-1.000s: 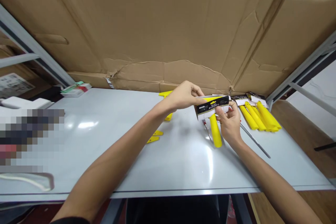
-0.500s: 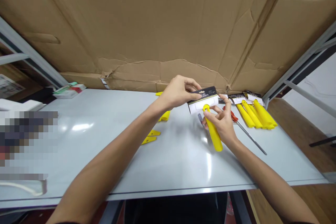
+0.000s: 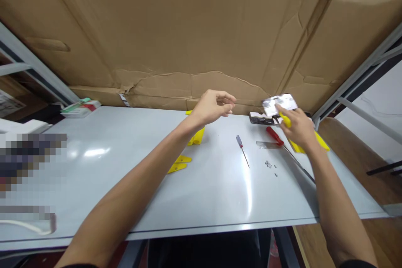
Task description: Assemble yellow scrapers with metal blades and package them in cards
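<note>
My right hand point(image 3: 298, 127) is closed around a yellow plastic handle point(image 3: 285, 119) at the right of the table; the white-backed header card point(image 3: 281, 104) on it stands up past my fingers, blurred. Under that hand lie more yellow handles point(image 3: 320, 141), partly covered by it. My left hand point(image 3: 213, 106) hovers near the back middle with loosely curled fingers, holding nothing. Below it are rolled yellow pieces point(image 3: 197, 136) and flat, pointed yellow pieces point(image 3: 179, 166), partly behind my left forearm.
A red-handled screwdriver point(image 3: 275, 135) lies beside a clear plastic strip point(image 3: 265, 145). Further left is a small screwdriver point(image 3: 243, 150), with several tiny metal parts point(image 3: 268, 164) nearby. Black-and-white cards point(image 3: 260, 118) lie at the back. Cardboard point(image 3: 188, 29) walls the rear; metal posts flank the table.
My right hand has carried the carded yellow handle rightward to the other handles. My left hand has let go of its card. The small screwdriver and tiny metal parts now show fully.
</note>
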Available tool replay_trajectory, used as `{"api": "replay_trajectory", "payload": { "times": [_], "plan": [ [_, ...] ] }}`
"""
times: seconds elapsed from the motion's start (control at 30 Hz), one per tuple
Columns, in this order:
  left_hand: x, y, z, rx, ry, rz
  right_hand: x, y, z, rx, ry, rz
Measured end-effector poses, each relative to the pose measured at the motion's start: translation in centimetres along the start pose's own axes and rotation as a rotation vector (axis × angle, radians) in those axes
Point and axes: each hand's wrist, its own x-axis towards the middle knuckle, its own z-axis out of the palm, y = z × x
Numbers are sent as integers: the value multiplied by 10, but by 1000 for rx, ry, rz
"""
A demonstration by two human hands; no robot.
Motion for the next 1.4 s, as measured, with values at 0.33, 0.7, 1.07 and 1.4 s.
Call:
{"api": "replay_trajectory", "payload": {
  "times": [0.33,0.7,1.07,1.4],
  "plan": [
    [0,-2,-3,148,-80,22,-2,99,43,-357,-283,230],
    [-2,5,-12,376,-74,6,-6,82,43,-353,-185,325],
    [27,-59,-70,1137,1,-523,-4,-61,31,43,-200,-95],
    [32,-69,-88,1109,112,-508,-1,-33,19,75,-164,114]
  ]
}}
